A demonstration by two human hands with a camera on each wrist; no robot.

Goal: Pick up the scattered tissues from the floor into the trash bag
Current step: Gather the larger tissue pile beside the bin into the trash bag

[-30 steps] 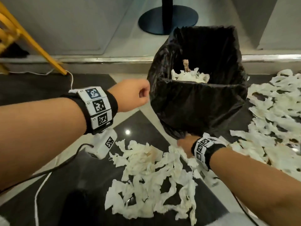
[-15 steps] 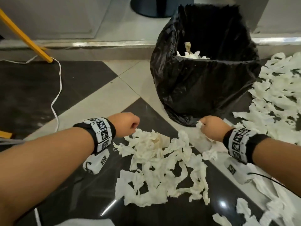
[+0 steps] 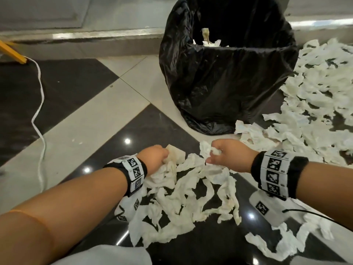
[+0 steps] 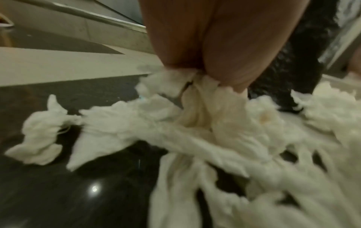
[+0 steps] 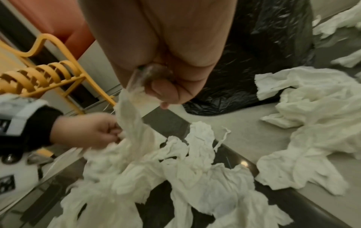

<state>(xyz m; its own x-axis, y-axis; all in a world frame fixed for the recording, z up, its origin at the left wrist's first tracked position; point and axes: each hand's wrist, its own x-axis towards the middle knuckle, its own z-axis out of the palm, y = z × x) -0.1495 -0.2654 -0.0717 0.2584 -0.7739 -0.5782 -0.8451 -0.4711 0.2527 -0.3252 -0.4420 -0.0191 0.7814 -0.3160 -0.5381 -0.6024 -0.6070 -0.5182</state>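
Observation:
Torn white tissues (image 3: 183, 197) lie in a tangled heap on the dark floor tile in front of me. My left hand (image 3: 154, 159) is down at the heap's far left edge, fingers curled round a bunch of tissue (image 4: 195, 95). My right hand (image 3: 227, 155) grips another clump at the heap's far right edge, and a strip of tissue (image 5: 132, 117) hangs from it. The black trash bag (image 3: 225, 87) stands open just beyond both hands, with some tissues (image 3: 210, 44) inside.
A wider spread of tissues (image 3: 315, 104) covers the floor right of the bag. A white cable (image 3: 39, 111) snakes along the floor at left, past a yellow frame leg (image 3: 11, 52). A raised step (image 3: 86, 43) runs behind the bag.
My left hand dropped from beside the bag's rim to the floor heap and closed on tissue. My right hand shifted along the heap and gathered a clump. The view tilted downward.

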